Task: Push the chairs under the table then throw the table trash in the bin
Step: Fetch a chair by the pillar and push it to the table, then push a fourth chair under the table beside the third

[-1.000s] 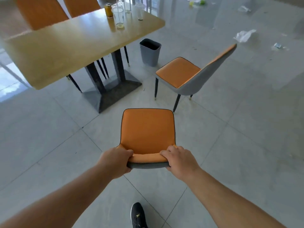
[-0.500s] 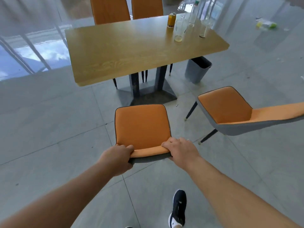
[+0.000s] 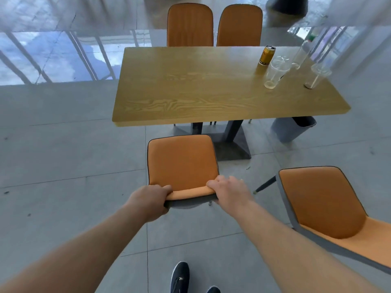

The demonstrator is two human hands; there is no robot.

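Table [image 3: 190, 85] edge over half-hidden bin [image 3: 292, 129]

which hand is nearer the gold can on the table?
Right. The right hand grips the chair back more nearly below the gold can; the left hand grips further left.

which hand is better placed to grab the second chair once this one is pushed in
Probably the right hand. It grips the held chair at the backrest's right corner, and the second chair stands on that same side, past the right arm. The left hand would have to cross over.
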